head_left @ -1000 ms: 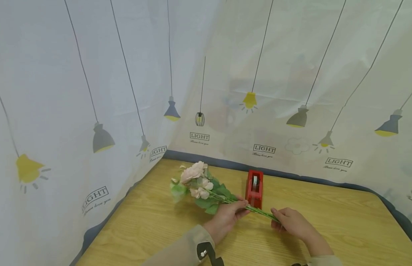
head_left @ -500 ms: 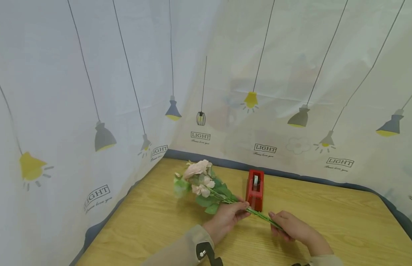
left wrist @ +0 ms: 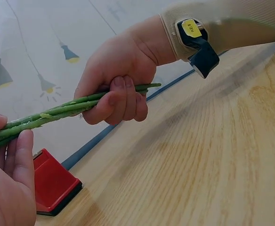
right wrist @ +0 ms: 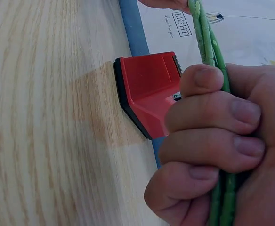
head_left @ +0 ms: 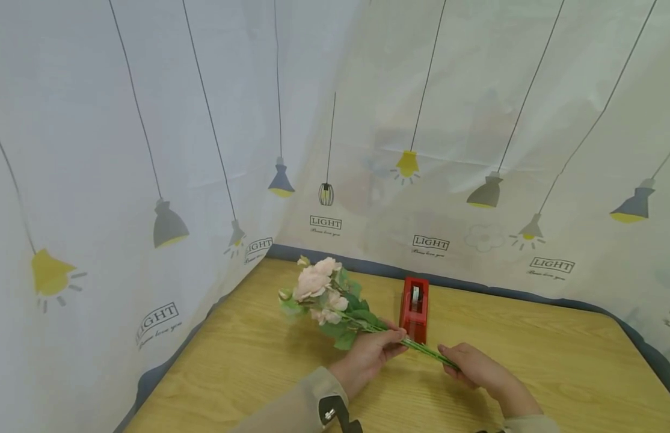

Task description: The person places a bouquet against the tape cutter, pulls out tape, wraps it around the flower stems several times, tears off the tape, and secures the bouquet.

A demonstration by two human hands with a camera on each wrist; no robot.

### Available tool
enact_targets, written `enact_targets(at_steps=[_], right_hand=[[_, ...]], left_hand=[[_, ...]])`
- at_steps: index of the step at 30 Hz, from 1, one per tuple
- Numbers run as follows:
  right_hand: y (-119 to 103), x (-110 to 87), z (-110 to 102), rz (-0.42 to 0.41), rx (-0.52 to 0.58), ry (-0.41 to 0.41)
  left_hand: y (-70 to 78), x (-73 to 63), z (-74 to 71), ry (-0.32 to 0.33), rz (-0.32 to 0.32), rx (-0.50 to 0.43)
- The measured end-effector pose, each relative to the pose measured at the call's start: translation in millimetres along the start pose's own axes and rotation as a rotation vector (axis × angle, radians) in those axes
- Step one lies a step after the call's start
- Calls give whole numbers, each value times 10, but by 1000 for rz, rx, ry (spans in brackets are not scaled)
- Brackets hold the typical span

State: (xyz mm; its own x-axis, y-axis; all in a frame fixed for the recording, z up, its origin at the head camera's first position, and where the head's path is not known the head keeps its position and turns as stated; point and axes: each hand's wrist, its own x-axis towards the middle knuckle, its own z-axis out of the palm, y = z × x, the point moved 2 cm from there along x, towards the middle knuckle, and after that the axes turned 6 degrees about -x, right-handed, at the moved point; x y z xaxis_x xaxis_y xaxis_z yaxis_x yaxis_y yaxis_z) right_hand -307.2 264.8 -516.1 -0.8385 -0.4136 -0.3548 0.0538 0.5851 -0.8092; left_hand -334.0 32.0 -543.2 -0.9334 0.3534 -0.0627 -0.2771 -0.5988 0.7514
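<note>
A bouquet of pale pink flowers [head_left: 313,282] with green leaves is held slantwise over the table, blossoms toward the back left. My left hand [head_left: 367,355] pinches its green stems just below the leaves. Lower down, my right hand [head_left: 478,370] grips the stem ends. In the right wrist view the fingers [right wrist: 213,127] of that hand curl fully round the stems [right wrist: 206,37]. The left wrist view shows the stem tips [left wrist: 151,86] poking out past the right fist. Behind the stems stands a red tape dispenser [head_left: 415,310] with a roll of tape in it.
The wooden table [head_left: 530,337] carries the tape dispenser near its back edge. A pale curtain [head_left: 367,150] printed with hanging lamps surrounds the table at the back and left, with dark blue edging showing at the table's border.
The blossoms have turned a little about the stem axis, back and forth. My right hand has shifted its hold slightly on the stems; the left hand stays nearly in place.
</note>
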Motion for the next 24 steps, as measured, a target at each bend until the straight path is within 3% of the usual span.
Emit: enact_targets(at_steps=[6,24], right_hand=[[-11,21,-9,-28,-43,69],[-22,46,-6,-150,-97,152]], left_hand=[[-4,7,-10,-1,8,-24],[11,-14,-7,58,16,-73]])
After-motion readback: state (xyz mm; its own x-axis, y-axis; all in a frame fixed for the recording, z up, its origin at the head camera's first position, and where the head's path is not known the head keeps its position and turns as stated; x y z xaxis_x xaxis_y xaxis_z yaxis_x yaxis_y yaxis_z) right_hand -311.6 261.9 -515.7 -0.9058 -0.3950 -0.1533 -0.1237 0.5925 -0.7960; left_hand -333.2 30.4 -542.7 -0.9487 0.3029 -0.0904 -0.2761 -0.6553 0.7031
